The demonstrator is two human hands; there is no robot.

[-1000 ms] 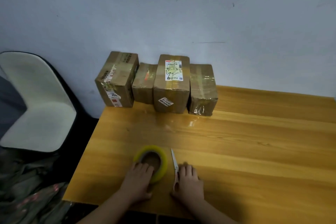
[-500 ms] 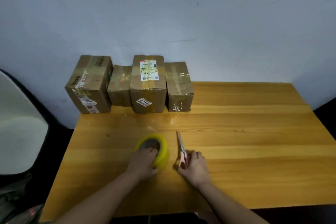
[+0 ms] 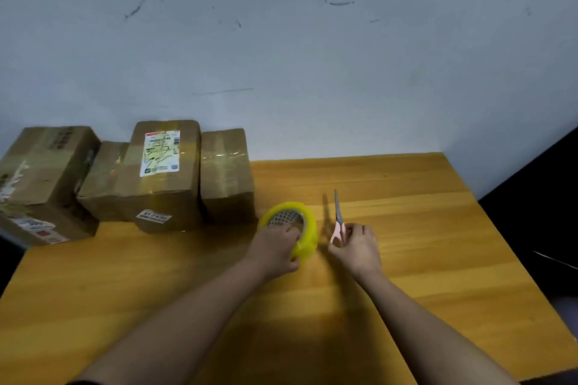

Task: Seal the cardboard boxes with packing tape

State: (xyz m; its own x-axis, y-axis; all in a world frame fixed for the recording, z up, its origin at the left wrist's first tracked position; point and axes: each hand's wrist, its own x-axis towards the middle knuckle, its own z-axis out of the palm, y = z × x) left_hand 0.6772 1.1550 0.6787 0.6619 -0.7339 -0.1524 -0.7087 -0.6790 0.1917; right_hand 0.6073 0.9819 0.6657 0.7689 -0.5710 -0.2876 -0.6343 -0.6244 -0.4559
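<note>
a plain room at home or in a small office: a scuffed pale wall (image 3: 312,56), a wooden counter (image 3: 406,259), and labelled, taped parcels (image 3: 162,175) stacked against the wall.

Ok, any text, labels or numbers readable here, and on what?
Nothing can be read.
White shipping label on the tall box: print and barcodes, too blurred.
Small sticker on that box's front: blurred.
Stickers on the left box: blurred; dark print on its top, unreadable.
Tape roll, scissors: no text seen.

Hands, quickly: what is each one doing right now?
Left hand: grips the yellow tape roll.
Right hand: holds the scissors by their pink handles.
</note>
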